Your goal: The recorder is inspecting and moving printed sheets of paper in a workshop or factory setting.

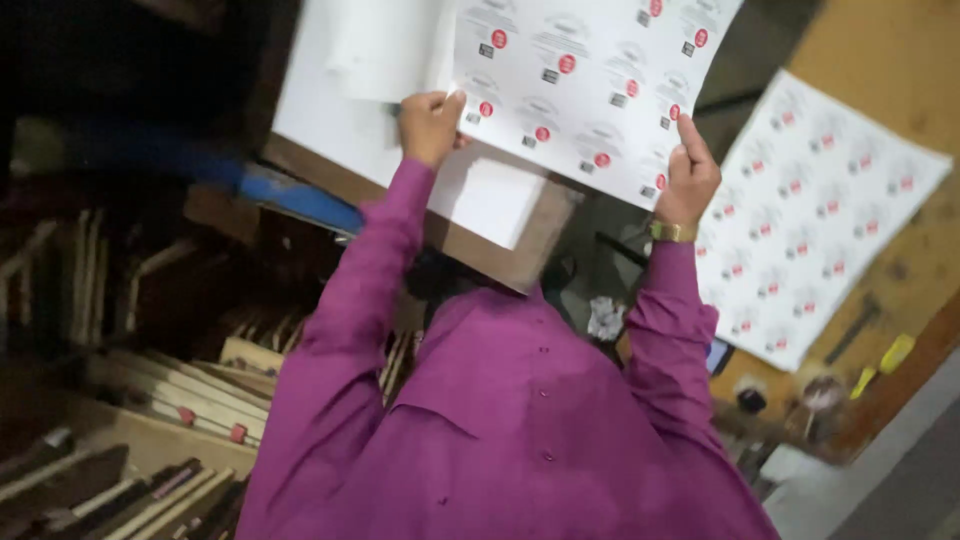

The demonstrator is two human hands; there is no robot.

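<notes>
1. Left hand (430,125): fingers curled closed, pinching the lower left edge of a printed label sheet (590,85); thumb on top, other fingers behind the paper
2. Right hand (688,175): clamped on the same sheet's lower right edge, index finger stretched up along the paper edge, remaining fingers folded behind it
3. Label sheet: white, rows of oval labels with red dots and small dark squares; held up and tilted between both hands, spreading above and past the fingertips
4. Gold wristwatch (672,231) just below the right hand, at the cuff of the magenta sleeve (670,330)
5. Behind and below the left fingers: blank white sheets (345,100) lying on a brown board (525,255), one smaller white sheet sticking out just under the held one
6. Right of the right hand: second label sheet (815,215) lying flat on a wooden table (890,60), same pattern, apart from the hand
7. Well left of and below the left hand: stacks of wooden strips (170,390), dim, detail hard to make out
</notes>
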